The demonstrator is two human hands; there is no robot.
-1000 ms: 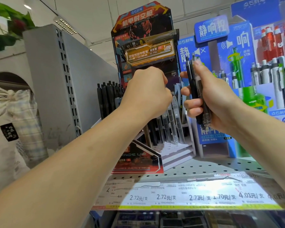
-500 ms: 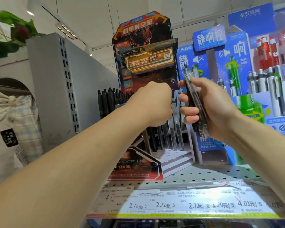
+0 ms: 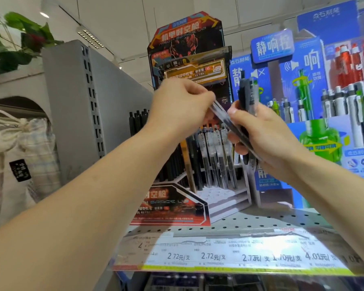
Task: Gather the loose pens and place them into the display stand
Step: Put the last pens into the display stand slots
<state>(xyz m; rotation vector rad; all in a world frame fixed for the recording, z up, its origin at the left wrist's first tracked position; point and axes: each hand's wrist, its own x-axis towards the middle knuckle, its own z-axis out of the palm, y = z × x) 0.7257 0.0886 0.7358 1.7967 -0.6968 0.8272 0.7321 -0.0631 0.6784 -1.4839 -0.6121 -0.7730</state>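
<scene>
My left hand (image 3: 183,103) pinches one pen (image 3: 220,111) out of the bundle (image 3: 247,114) gripped by my right hand (image 3: 265,133); next I must drop it into a free hole of the display stand (image 3: 225,194).

Perforated grey shelf (image 3: 261,222) with price-label strip (image 3: 229,257) along its front edge. Blue pen display (image 3: 298,85) with white pens toward the shelf's right end. Grey upright panel (image 3: 72,106) at left; drawstring cloth bag (image 3: 23,148) and green plant (image 3: 13,38) beyond it.
</scene>
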